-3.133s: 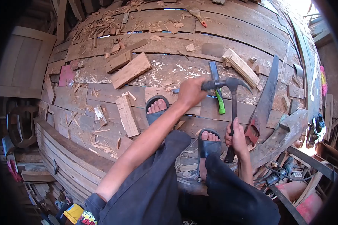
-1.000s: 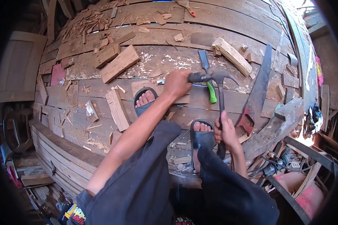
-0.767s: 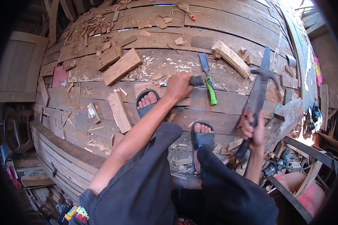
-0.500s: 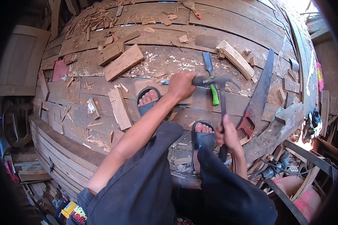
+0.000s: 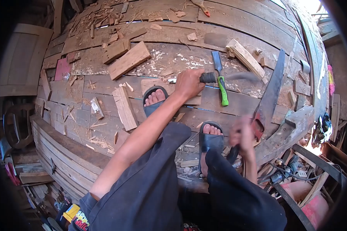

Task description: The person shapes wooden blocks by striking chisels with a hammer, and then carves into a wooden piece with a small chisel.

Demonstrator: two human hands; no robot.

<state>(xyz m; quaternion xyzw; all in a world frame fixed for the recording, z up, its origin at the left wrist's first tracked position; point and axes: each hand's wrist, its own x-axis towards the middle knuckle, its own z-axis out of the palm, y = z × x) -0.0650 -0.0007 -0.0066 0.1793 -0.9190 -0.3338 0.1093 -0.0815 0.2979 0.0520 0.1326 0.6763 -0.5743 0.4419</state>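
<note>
My left hand (image 5: 189, 84) is closed around a chisel whose dark handle end (image 5: 208, 77) sticks out to the right. A bit of its shiny blade shows left of the fist, over a flat piece of wood (image 5: 192, 101) that lies partly under my left sandal. My right hand (image 5: 242, 134), smeared by motion, grips a claw hammer (image 5: 232, 154). The hammer's head is a grey blur to the right of the chisel handle, apart from it. Between them on the floor lies a second chisel (image 5: 223, 90) with a green handle.
A handsaw (image 5: 272, 86) with a red handle lies at the right. Wood blocks (image 5: 130, 60) and offcuts (image 5: 124, 107) are scattered over the plank floor (image 5: 162, 34). Stacked boards (image 5: 65, 146) stand at the left, a brush (image 5: 201, 7) lies at the top, and cables (image 5: 297, 171) tangle at lower right.
The hammer head has swung rightward, away from the chisel's handle end, and is now blurred. My right hand has moved right and slightly up. My left hand keeps its hold on the chisel.
</note>
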